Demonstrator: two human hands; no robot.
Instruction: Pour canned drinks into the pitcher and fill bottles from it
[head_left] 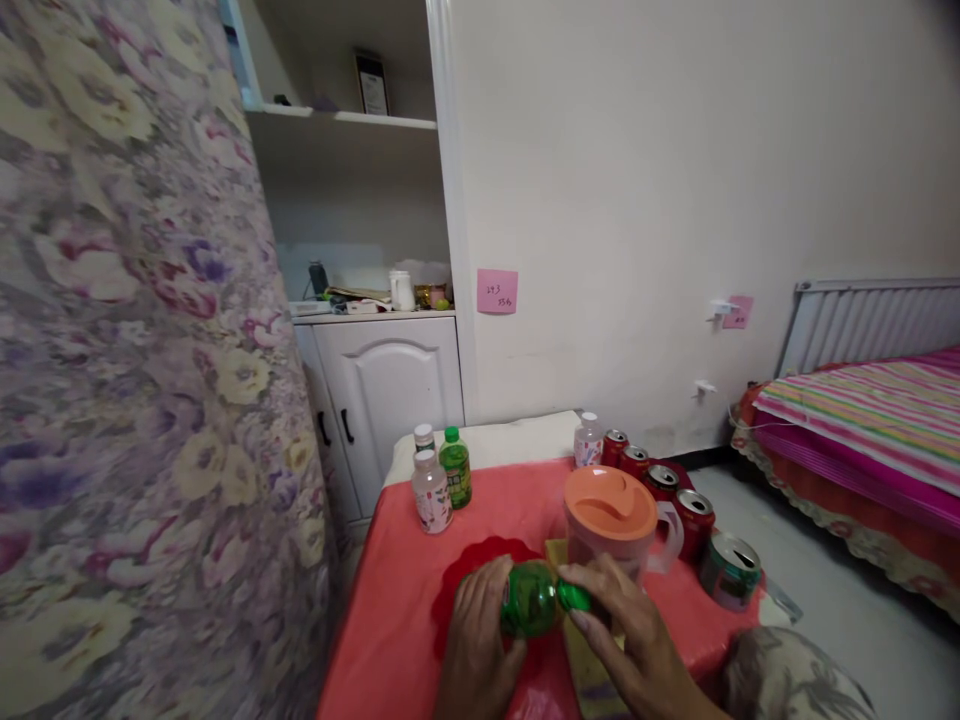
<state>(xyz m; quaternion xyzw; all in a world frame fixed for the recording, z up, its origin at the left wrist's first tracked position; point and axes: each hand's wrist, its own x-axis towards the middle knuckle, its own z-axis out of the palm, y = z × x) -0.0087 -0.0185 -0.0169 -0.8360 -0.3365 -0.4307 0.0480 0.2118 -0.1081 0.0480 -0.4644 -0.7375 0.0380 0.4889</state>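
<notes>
My left hand is wrapped round a green plastic bottle, which lies sideways in the air with its neck to the right. At the neck end, the fingers of my right hand grip the green bottle cap. Whether the cap is loose or still threaded on, I cannot tell. Below the bottle sits a red dish with a wavy rim, partly covered by my hands. Just beyond my right hand stands a clear pitcher with an orange lid. A yellowish flat thing lies under my right hand.
On the red tablecloth, a green-capped bottle and two white-capped bottles stand at the back left. Several open drink cans line the right edge, with another white-capped bottle behind. A bed is farther right.
</notes>
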